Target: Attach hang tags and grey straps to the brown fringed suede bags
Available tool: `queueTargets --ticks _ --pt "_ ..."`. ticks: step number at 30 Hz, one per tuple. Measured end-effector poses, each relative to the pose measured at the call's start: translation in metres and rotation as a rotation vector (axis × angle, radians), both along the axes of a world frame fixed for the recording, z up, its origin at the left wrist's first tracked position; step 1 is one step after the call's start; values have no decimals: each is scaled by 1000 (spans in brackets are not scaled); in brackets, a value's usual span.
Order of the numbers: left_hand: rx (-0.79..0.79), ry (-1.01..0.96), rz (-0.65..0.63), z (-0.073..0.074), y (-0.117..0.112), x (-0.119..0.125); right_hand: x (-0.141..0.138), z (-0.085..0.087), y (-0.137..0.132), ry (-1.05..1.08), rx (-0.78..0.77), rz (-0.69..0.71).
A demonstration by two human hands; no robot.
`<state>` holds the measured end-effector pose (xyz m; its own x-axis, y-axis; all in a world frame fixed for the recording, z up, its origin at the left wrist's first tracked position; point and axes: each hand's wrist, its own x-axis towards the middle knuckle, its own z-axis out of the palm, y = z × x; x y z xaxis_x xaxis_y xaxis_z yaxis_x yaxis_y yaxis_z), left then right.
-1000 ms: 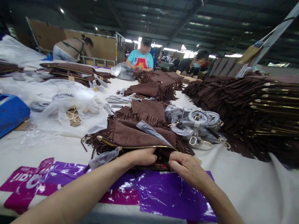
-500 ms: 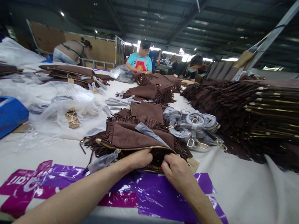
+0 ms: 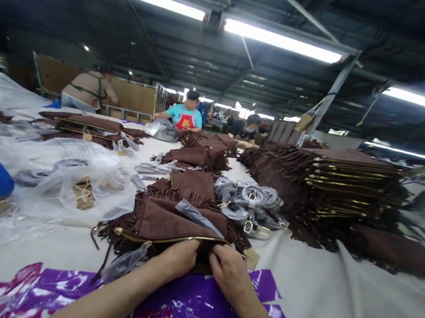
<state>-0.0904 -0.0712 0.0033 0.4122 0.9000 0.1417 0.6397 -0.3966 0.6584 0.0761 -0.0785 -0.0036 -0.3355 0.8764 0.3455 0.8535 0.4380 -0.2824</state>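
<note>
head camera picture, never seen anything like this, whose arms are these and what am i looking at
There is no machine here: these are a person's own bare arms, seen from one camera worn on that person's head, looking forward and down.

The left hand and right hand reach into the open zip of a brown fringed bag. Their fingertips are hidden inside, so I can't tell what they grip.

The bag lies on a pale-covered table. Nearer the wearer is shiny purple plastic; beyond the bag, to the right, are wrapped straps with metal clips, then a tall brown stack. Across the table, a co-worker wears a red apron.
</note>
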Motion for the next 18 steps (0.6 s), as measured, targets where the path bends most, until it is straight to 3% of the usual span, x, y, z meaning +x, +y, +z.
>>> queueTargets --ticks 6,10,12,15,18 --pt "32 64 73 32 -26 -1 6 -17 0 294 98 196" --pt "-316 -102 55 42 -30 12 8 -22 1 428 221 256" --pt "-416 -138 12 49 -29 19 8 -23 1 513 240 272" --pt "-355 -42 -127 69 -16 27 9 -24 1 574 257 312" --pt "-82 81 -235 94 21 42 9 -27 1 565 277 302"
